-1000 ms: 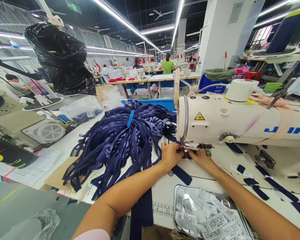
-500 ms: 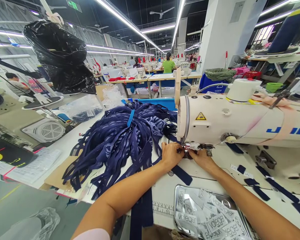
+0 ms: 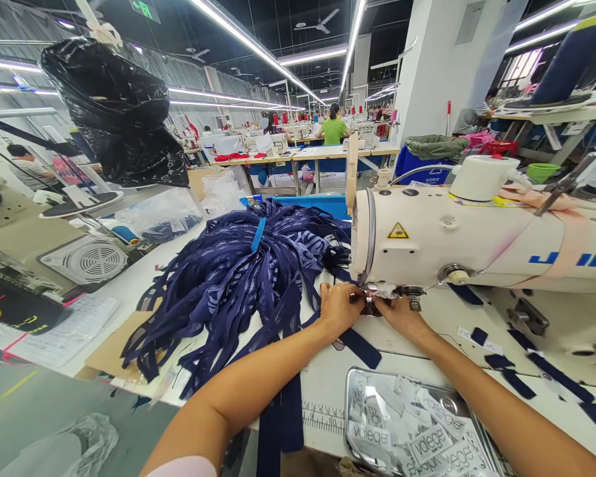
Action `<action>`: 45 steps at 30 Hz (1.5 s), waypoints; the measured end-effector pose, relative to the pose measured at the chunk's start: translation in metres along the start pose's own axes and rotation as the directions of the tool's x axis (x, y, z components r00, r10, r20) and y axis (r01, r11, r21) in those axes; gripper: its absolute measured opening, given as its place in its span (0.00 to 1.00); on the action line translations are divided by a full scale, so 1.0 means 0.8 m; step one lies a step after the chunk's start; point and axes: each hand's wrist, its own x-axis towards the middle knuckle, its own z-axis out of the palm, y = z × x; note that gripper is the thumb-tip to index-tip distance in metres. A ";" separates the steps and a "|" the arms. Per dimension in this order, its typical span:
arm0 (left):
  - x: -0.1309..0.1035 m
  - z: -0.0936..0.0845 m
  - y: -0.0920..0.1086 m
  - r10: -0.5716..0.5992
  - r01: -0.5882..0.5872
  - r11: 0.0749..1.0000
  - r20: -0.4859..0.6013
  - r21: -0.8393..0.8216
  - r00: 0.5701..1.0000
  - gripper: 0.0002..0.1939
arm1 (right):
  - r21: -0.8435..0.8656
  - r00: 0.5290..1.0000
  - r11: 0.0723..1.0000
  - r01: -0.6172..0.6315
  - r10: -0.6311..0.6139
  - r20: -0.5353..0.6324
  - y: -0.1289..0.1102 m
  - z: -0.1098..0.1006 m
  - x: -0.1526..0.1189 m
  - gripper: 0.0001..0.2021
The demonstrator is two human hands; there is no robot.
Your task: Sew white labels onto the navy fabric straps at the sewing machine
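Both hands are at the needle area of a cream sewing machine [image 3: 427, 232]. My left hand [image 3: 338, 306] is closed, fingertips pinched beside the presser foot; what they grip is hidden, though a navy fabric strip [image 3: 360, 348] runs out below that hand. On the other side of the foot, my right hand [image 3: 400, 315] is closed too, its thumb and fingers pressed together on something too small to make out. Left of the machine lies a big bundle of navy straps [image 3: 238, 285], tied with a blue band [image 3: 259, 234].
A metal tray [image 3: 348, 404] of printed white labels [image 3: 430, 437] sits under my right forearm. Navy scraps [image 3: 499, 362] lie on the table to the right. A black plastic bag [image 3: 114, 112] covers something at upper left. Farther off, a person in green [image 3: 334, 129] sits at another table.
The view shifts very slightly. Both hands stay at the needle area in nearly the same pose, and the bundle stays put.
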 end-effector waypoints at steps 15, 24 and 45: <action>0.000 0.003 -0.004 0.019 -0.020 1.000 -0.033 -0.013 0.999 0.06 | 0.039 1.000 0.999 -0.006 0.006 -0.002 0.001 -0.004 0.009 0.14; -0.001 0.001 -0.001 0.016 -0.017 1.000 -0.031 -0.013 0.999 0.07 | 0.092 0.999 0.995 -0.031 0.032 -0.005 -0.002 -0.009 0.008 0.13; 0.001 0.000 0.001 0.004 -0.004 1.000 -0.018 -0.015 1.000 0.08 | 0.135 0.998 0.989 -0.065 0.065 0.008 0.000 -0.005 0.010 0.10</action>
